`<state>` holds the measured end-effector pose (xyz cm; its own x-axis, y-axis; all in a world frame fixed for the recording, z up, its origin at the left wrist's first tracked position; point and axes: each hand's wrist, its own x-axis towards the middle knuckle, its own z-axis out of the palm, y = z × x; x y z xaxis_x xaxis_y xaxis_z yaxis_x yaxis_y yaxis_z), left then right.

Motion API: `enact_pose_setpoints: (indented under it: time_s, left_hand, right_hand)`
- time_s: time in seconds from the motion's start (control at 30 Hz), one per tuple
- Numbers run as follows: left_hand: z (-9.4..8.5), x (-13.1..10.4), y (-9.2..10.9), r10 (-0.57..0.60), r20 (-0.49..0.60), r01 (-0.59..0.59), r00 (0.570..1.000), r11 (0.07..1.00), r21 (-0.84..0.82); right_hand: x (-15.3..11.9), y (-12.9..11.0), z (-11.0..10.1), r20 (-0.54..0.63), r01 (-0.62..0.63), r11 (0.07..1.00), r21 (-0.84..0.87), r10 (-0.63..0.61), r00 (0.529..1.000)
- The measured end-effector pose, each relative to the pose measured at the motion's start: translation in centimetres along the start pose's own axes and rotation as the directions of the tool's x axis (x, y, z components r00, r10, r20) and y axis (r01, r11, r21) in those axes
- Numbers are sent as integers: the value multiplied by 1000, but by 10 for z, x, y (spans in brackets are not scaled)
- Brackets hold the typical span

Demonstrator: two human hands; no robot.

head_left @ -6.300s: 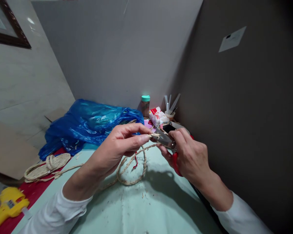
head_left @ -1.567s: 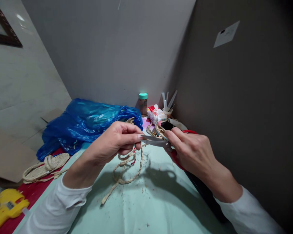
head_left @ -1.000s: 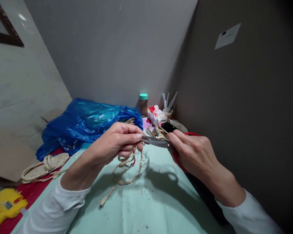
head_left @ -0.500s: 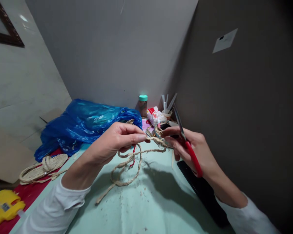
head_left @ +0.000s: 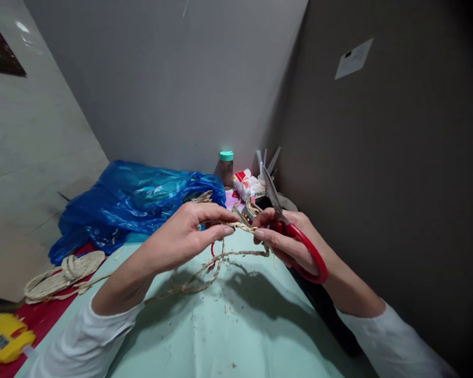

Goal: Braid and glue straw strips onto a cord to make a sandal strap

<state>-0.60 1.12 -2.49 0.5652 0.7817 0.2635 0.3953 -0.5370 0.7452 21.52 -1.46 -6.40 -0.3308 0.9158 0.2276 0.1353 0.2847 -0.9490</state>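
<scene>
A braided straw cord is stretched between my two hands, and its looser loops hang below over the pale green table cover. My left hand pinches the cord between thumb and fingers. With thumb and fingertips my right hand grips the cord's other side. Red-handled scissors also rest in my right hand, blades pointing up and away. A short red string hangs by the loops. Some of the cord is hidden behind my fingers.
A blue plastic bag lies at the back left. Coiled straw cord and a yellow glue gun are on the left. A green-lidded jar and a red-white packet stand behind; a dark flat object is at right.
My right hand has closed on the cord near my left fingers, and the scissors have tilted. The hanging loops have shifted and blurred. The view has moved slightly.
</scene>
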Motion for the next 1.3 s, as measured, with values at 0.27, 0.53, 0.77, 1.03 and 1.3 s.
enact_pose_setpoints:
  time_s: [0.27,0.53,0.77,1.03,1.3]
  left_hand:
    - [2,3,-2,-113,97,134,989,959,-249]
    - [4,5,-10,-126,191,193,973,902,-387]
    - [0,5,-14,-143,258,249,955,861,-444]
    - [-8,3,-18,-197,47,189,979,810,-554]
    - [-9,3,-18,-187,4,163,982,843,-513]
  right_hand:
    - [-1,-4,5,43,29,1000,-12,-28,999]
    - [-1,0,4,-26,87,996,0,-87,996]
    - [-1,1,0,-96,115,988,-107,-125,987]
    - [-3,1,-12,62,209,330,-921,-405,912]
    - [0,8,-10,124,146,20,-989,-420,899]
